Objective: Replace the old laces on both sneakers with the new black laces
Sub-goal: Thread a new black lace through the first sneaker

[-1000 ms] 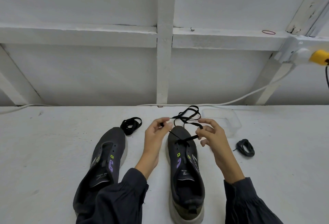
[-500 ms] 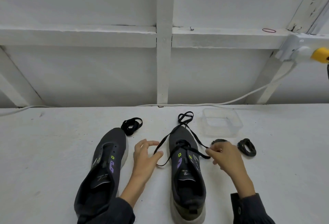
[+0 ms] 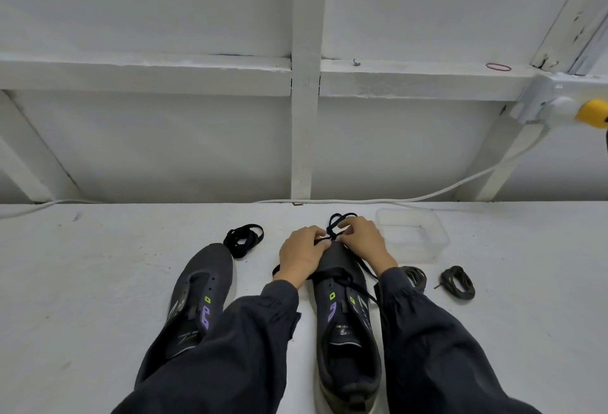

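Two dark grey sneakers lie on the white table, toes pointing away from me. The left sneaker (image 3: 201, 285) has bare eyelets. A black lace (image 3: 339, 276) is threaded through the lowest eyelets of the right sneaker (image 3: 345, 324). My left hand (image 3: 302, 253) and my right hand (image 3: 362, 242) meet over its toe, and each pinches a strand of that lace, whose loops (image 3: 339, 220) bunch just beyond my fingers. A coiled black lace (image 3: 244, 240) lies past the left sneaker's toe. Two brownish worn laces (image 3: 458, 283) sit to the right.
A clear plastic tub (image 3: 415, 236) stands beyond the right sneaker. A white cable (image 3: 437, 194) runs along the wall's foot to a socket with a yellow plug (image 3: 594, 113). My dark sleeves cover the near part of both shoes.
Both hands have moved from beside the right sneaker's eyelets forward to its toe and come together on the lace. The camera has leaned closer.
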Demonstrator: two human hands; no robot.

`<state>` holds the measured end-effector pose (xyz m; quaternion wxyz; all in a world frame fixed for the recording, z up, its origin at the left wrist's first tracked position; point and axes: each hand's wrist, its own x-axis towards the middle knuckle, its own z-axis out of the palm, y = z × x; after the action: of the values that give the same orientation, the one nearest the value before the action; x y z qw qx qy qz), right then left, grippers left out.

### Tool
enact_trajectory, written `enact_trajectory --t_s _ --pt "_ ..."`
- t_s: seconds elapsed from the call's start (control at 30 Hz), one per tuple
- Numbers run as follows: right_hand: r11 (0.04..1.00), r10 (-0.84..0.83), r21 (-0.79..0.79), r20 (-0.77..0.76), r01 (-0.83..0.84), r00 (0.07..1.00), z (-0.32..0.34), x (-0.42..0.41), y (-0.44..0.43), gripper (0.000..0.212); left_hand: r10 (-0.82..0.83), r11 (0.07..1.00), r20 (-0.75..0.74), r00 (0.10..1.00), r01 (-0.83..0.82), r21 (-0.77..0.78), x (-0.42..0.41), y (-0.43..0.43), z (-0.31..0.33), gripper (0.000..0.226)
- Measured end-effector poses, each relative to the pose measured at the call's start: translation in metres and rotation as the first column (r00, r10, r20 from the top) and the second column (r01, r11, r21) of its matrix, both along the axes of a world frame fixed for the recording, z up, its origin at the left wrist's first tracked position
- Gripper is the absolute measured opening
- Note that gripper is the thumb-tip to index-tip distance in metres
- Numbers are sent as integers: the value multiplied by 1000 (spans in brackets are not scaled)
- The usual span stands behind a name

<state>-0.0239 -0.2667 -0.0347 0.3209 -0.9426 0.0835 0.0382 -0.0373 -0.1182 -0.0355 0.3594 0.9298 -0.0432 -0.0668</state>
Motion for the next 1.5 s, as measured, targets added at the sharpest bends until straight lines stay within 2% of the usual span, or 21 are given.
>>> enact_trajectory --t_s 0.13,0.27,0.33,0.4,0.5,0.57,0.7,0.8,0.83,0.9,1.0,1.07,1.17,1.23,1.33,1.4,1.5 --pt "984 -35 181 154 6 987 20 -18 -11 22 53 992 115 992 -40 -117 -8 16 17 17" --pt "948 -54 317 136 8 989 39 -65 -33 29 -4 990 38 999 9 -143 -43 49 30 16" --pt "951 -34 308 64 13 997 36 -92 -42 30 -30 996 -39 999 27 -80 -67 64 30 14" --pt "955 -36 293 -38 45 999 25 -113 -49 29 -79 994 -135 988 87 58 -88 74 24 12" --pt "951 -96 275 -175 143 980 7 -136 -56 18 -129 956 -284 950 195 218 -108 85 11 14" --pt "938 -125 284 -254 198 959 -1 -147 -59 11 -143 930 -354 924 247 271 -115 90 7 16" --pt "946 -103 250 -363 204 926 -2 -160 -65 13 -173 882 -427 887 333 333 -118 92 10 16" --pt "978 -93 145 -349 152 933 5 -157 -66 13 -242 834 -505 829 443 328 -111 91 27 6" --pt "987 -108 77 -309 138 945 8 -155 -66 12 -254 836 -493 832 445 321 -108 89 35 3" --pt "990 -141 -33 -182 137 973 16 -149 -64 12 -251 861 -340 906 370 349 -99 82 47 7" --pt "993 -115 20 -18 116 993 22 -131 -52 11 -212 928 -7 977 204 312 -82 59 52 18" --pt "995 -94 43 33 93 995 20 -115 -40 10 -247 951 115 962 218 219 -71 38 48 23" --pt "997 -81 16 81 80 993 10 -88 -27 22 -394 905 204 896 340 254 -60 4 41 31" --pt "997 -74 -33 75 77 994 0 -74 -22 29 -436 874 216 874 355 331 -54 -14 34 35" --pt "997 -69 -44 20 70 997 -8 -65 -18 26 -447 834 184 875 334 439 -49 -29 24 32" --pt "998 -60 4 24 60 998 -10 -66 -19 33 -417 861 208 885 312 401 -47 -30 21 24" --pt "984 -71 165 41 63 997 -6 -74 -26 40 -334 927 287 898 258 273 -44 -23 22 21"
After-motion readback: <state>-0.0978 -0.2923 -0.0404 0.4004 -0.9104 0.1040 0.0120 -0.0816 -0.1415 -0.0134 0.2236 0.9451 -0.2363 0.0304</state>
